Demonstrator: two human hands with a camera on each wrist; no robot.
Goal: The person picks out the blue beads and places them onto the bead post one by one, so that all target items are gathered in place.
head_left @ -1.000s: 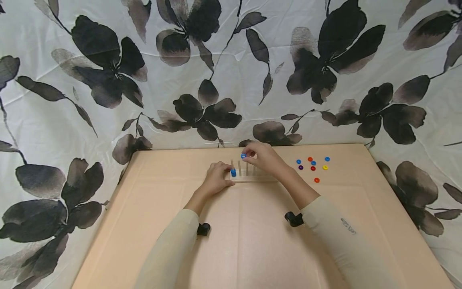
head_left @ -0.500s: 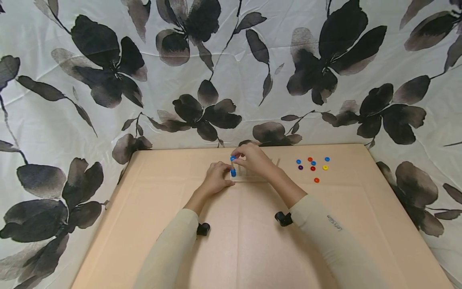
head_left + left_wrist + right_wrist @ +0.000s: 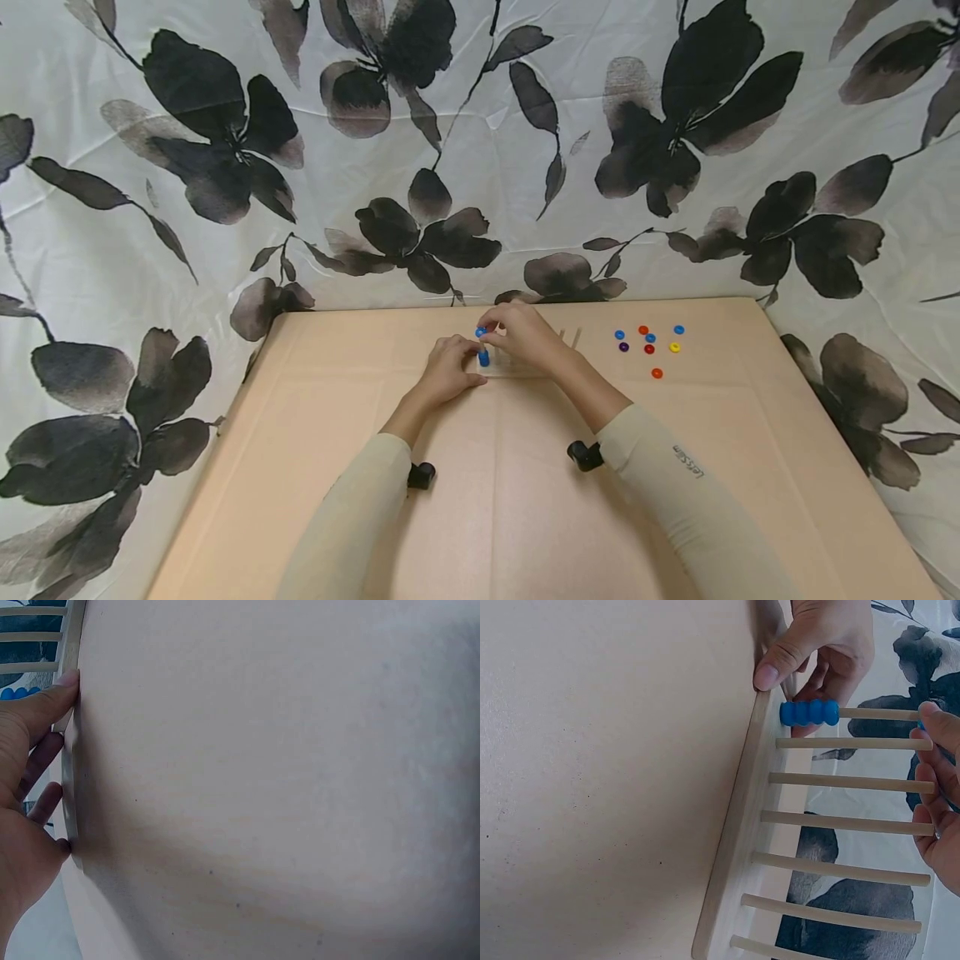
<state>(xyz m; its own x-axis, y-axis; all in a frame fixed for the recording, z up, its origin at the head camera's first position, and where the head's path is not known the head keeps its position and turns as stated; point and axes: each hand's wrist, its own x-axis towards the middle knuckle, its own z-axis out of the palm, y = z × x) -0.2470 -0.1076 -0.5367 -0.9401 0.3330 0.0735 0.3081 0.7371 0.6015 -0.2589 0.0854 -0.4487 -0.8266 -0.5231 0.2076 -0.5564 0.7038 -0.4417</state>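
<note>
A wooden peg rack [image 3: 739,802] with a row of upright pegs stands toward the back of the table. My left hand [image 3: 447,368] grips the left end of its base, thumb on the front side and fingers behind, as the left wrist view [image 3: 30,742] also shows. A short stack of blue beads [image 3: 810,712] sits at the bottom of the leftmost peg [image 3: 877,714]. At that peg's top, my right hand [image 3: 525,333] pinches another blue bead [image 3: 480,332], mostly hidden by the fingertips in the right wrist view. The other pegs in that view carry no beads.
Several loose beads lie right of the rack, among them a yellow bead [image 3: 675,347], a purple bead [image 3: 623,347] and an orange bead [image 3: 657,373]. Behind the table [image 3: 495,500] hangs a white cloth [image 3: 525,167] with dark flowers.
My right hand has moved left with the blue bead, from over the middle pegs to the top of the leftmost peg. The left hand has stayed at the base.
</note>
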